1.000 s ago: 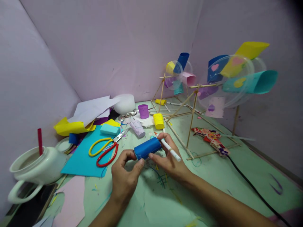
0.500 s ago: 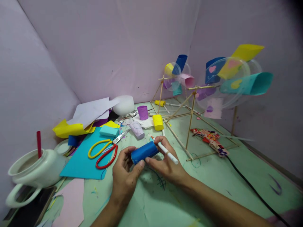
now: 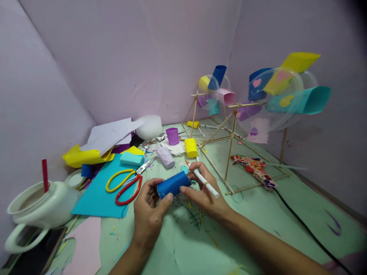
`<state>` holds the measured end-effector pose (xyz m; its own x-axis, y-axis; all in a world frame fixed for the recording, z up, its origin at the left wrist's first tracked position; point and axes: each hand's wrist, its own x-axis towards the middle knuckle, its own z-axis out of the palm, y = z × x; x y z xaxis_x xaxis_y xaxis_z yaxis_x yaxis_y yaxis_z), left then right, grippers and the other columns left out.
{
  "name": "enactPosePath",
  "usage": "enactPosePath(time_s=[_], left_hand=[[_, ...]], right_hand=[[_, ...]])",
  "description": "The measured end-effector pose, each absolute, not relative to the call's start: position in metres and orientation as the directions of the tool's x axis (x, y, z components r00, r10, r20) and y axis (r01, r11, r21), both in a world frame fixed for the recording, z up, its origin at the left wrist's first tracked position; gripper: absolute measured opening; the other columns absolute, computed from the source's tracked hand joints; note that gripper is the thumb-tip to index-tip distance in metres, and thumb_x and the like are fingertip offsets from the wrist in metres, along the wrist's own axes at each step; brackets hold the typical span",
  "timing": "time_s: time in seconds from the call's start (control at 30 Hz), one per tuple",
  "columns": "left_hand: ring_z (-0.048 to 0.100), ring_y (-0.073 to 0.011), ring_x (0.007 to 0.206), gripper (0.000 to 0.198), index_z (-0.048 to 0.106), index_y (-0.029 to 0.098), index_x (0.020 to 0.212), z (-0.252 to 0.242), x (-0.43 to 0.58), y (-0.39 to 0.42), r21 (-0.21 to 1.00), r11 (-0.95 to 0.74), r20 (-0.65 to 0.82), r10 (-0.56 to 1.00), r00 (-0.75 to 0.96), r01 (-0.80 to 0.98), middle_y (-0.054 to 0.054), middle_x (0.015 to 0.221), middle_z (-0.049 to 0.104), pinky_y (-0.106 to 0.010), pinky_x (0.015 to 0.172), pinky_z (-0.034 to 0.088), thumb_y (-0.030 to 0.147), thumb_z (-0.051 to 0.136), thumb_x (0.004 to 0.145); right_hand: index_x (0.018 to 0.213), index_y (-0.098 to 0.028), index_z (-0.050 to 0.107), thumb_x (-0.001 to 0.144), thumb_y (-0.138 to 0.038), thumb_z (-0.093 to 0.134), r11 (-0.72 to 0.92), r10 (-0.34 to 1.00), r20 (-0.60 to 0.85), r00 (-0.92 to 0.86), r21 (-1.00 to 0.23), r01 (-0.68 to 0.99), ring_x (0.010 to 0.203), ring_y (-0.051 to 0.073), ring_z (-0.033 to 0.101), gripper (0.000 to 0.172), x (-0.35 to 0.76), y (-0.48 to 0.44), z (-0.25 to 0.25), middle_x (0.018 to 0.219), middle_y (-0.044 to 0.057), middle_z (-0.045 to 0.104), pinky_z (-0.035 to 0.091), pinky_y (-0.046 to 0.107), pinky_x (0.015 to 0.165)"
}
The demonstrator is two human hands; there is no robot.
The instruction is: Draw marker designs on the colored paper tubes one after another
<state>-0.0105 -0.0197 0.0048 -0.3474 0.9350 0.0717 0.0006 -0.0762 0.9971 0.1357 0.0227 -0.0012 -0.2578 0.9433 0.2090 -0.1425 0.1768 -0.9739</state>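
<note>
A blue paper roll (image 3: 172, 184) is held lying sideways just above the green table (image 3: 258, 214). My left hand (image 3: 150, 212) grips its left end between thumb and fingers. My right hand (image 3: 204, 193) pinches its right end and also holds a white marker (image 3: 204, 179) with a red tip between the fingers. Both hands are closed. Just beyond the hands lie a lilac roll (image 3: 166, 157), a yellow roll (image 3: 191, 148) and a purple roll (image 3: 172, 136).
Red-and-yellow scissors (image 3: 126, 182) lie on a cyan sheet (image 3: 99, 194) at the left, near a white jug (image 3: 37, 208) and loose papers (image 3: 86, 154). Two stick-framed paper wheels (image 3: 283, 91) stand at the right. A patterned glue gun (image 3: 255, 168) with a black cable (image 3: 309, 233) lies beneath them.
Both hands have drawn the blue roll slightly left and nearer to me, turning it a little. The marker stays in the right hand.
</note>
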Motion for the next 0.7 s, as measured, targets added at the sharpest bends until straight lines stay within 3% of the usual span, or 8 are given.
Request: enactPosePath(time_s=[0.17, 0.7], left_hand=[[0.064, -0.0216, 0.080, 0.046, 0.056, 0.017, 0.097, 0.0028, -0.0145, -0.0183, 0.999, -0.054, 0.050, 0.943, -0.329, -0.002, -0.005, 0.087, 0.065, -0.031, 0.069, 0.051, 0.035, 0.075, 0.060], [0.063, -0.0227, 0.085, 0.046, 0.058, 0.015, 0.100, 0.0060, -0.0180, -0.0162, 0.996, 0.002, -0.026, 0.964, -0.265, -0.089, -0.007, 0.091, 0.067, -0.031, 0.074, 0.049, 0.027, 0.074, 0.059]], right_hand=[[0.099, -0.025, 0.036, 0.064, -0.023, 0.068, 0.142, 0.956, 0.174, -0.237, -0.979, -0.144, 0.067, 0.014, 0.055, 0.048, 0.1395, 0.0259, 0.0020, 0.079, -0.002, 0.055, 0.044, 0.026, 0.056], [0.096, -0.025, 0.036, 0.065, -0.020, 0.069, 0.099, 0.965, 0.158, -0.210, -0.959, -0.264, 0.066, 0.011, 0.054, 0.045, 0.1387, 0.0282, 0.0013, 0.073, -0.006, 0.053, 0.043, 0.022, 0.057]])
